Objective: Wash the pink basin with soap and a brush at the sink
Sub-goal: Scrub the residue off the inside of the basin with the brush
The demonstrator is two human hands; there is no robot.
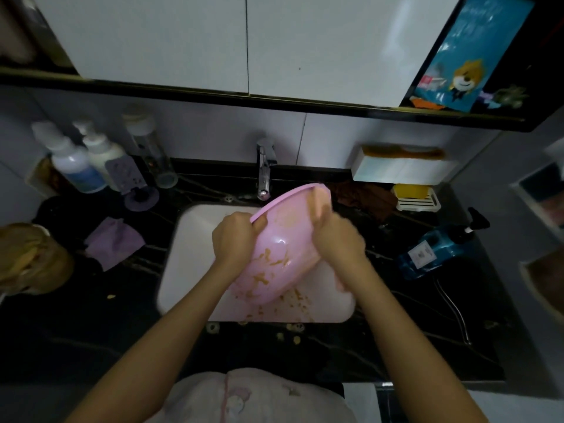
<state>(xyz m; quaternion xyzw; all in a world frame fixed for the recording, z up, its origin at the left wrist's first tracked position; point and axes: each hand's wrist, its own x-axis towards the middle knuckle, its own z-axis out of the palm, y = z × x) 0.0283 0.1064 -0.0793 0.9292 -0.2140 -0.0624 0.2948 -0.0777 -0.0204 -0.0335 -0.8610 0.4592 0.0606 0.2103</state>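
Over the sink (189, 254), the left hand (235, 238) curls its fingers round the tilted pink basin (283, 248) rim; the right hand (338, 239) is blurred, so I cannot tell its fingers.

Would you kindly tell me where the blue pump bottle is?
In the head view the blue pump bottle sits on the dark counter right of the sink, nearer than the soap dish.

Single head-worn wide view, steeply downward, close over the sink (189, 270) (counter edges bowed).
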